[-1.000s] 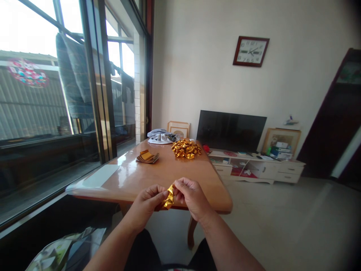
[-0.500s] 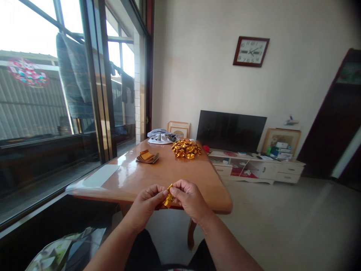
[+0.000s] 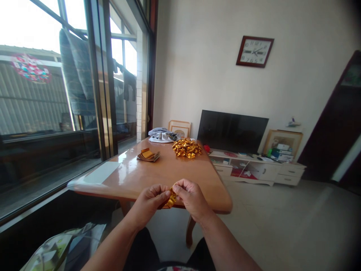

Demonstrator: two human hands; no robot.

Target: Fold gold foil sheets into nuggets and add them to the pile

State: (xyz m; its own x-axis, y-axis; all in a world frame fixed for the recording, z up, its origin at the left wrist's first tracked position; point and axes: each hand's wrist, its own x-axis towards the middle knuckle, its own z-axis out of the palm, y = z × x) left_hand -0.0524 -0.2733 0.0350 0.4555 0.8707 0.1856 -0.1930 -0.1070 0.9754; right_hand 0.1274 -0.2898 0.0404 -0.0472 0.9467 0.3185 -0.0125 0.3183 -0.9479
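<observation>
Between my two hands, just above the near edge of the wooden table [image 3: 135, 173], is a small piece of shiny gold foil paper [image 3: 170, 202]. My left hand [image 3: 152, 201] pinches it from the left, thumb against fingers. My right hand [image 3: 188, 195] pinches its upper right part with thumb and forefinger. The fingers cover much of the foil, so its full shape is hidden. Farther back on the table lie a stack of flat gold and brown paper sheets [image 3: 148, 154] and a heap of crumpled or folded gold foil pieces [image 3: 187, 148].
Folded grey cloth [image 3: 163, 134] sits at the table's far end. Behind it stand a black television [image 3: 232, 131] and a low white cabinet [image 3: 266, 171]. A glass window [image 3: 76, 82] runs along the left. Bags [image 3: 64, 248] are at lower left.
Both hands stay at nearly the same place, still pinching the foil. The strip that stuck up between the fingertips is now lower and bent toward the right hand. The view has shifted slightly.
</observation>
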